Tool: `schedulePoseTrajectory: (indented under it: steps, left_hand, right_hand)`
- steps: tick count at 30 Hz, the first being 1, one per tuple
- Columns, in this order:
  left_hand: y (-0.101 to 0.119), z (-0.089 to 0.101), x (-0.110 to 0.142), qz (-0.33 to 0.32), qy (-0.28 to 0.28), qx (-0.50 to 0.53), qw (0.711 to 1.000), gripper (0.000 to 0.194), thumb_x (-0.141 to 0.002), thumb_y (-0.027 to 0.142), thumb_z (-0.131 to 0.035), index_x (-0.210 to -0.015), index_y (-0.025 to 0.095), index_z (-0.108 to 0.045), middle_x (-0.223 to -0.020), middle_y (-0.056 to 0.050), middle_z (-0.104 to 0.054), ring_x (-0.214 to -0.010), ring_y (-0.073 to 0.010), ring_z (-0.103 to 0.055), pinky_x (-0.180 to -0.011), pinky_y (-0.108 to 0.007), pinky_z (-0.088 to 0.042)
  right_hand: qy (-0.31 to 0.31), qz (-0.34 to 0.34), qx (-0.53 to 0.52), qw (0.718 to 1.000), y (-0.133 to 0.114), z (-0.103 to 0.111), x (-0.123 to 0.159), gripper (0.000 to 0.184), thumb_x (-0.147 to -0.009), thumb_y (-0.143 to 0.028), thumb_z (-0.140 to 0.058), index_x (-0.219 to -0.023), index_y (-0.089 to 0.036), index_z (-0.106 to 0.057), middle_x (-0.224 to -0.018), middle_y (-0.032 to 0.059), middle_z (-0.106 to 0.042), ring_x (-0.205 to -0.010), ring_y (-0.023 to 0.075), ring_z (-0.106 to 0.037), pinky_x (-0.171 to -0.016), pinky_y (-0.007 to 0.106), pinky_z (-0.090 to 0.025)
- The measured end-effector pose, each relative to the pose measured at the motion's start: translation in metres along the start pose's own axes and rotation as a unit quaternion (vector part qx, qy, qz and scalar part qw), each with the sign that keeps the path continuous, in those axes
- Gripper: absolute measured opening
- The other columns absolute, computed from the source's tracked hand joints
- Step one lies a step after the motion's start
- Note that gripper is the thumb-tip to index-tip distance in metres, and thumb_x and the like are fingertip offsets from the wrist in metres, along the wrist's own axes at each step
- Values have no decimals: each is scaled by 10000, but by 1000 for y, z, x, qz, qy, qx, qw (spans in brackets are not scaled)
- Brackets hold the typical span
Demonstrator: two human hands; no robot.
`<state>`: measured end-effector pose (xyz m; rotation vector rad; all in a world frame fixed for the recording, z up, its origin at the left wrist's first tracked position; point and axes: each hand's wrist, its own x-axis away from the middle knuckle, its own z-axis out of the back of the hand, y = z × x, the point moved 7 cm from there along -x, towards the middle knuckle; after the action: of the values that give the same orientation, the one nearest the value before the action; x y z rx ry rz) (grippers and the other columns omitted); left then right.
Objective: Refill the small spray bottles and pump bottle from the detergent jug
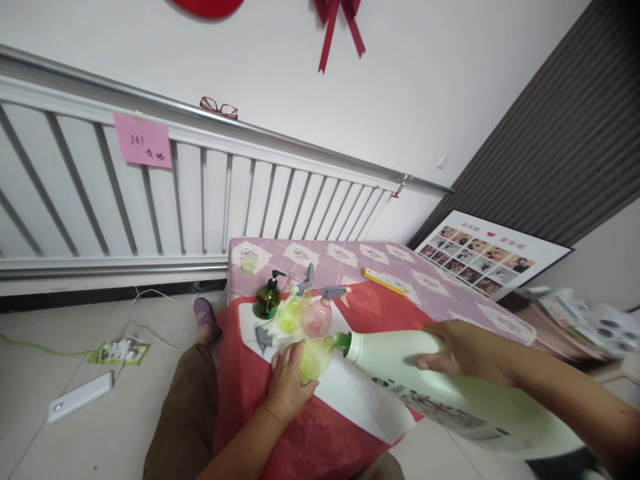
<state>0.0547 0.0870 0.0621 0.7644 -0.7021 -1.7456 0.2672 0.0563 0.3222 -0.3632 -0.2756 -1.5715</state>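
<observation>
My left hand (290, 383) is wrapped around a clear yellow bottle (316, 360), which is tilted with its open neck to the right. A large pale green jug (405, 357) lies on its side in the air, held by my right hand (457, 350). The jug's green spout (342, 342) meets the neck of the yellow bottle; whether liquid flows I cannot tell. A loose grey spray head (263, 339) rests just beyond my left hand. Close by stand a dark green pump bottle (267, 301), a yellow spray bottle (289, 317) and a pink spray bottle (317, 319).
A red and white cloth (367, 307) partly covers the purple patterned table (340, 257). On the table lies a yellow-edged box (384, 280). A radiator (215, 193) runs along the wall. Cables and a power strip (120, 350) are on the floor at left, beside a white device (80, 397).
</observation>
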Motion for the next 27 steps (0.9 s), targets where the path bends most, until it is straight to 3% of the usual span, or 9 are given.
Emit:
schedulePoseTrajectory:
  steps: [13, 20, 27]
  left_hand:
    - [1, 1, 0, -3, 12, -6, 1000, 810, -658, 302, -649, -1384, 210, -303, -1385, -102, -452, -1301, -267, -374, -1108, -424, -227]
    - [-2, -1, -1, -5, 20, -4, 1000, 814, -664, 300, -640, -1389, 191, -287, -1386, -113, -449, -1301, -269, -374, -1104, -436, -231]
    - [-5, -2, 1, -7, 46, -12, 999, 817, -653, 265, -635, -1384, 191, -276, -1381, -114, -457, -1284, -260, -398, -1097, -405, -252]
  right_hand:
    - [-1, 3, 3, 1000, -6, 2, 2, 341, -730, -544, -578, -796, -212, -617, -802, 55, -719, -735, 252, -652, -609, 321, -438]
    - [4, 16, -25, 1000, 0, -10, 2, 397, -732, -586, -572, -805, -198, -616, -824, 65, -713, -750, 249, -651, -626, 310, -463]
    - [11, 39, -159, 987, 24, -31, 3, 405, -728, -556, -593, -870, -180, -647, -877, 70, -734, -821, 279, -669, -672, 302, -504]
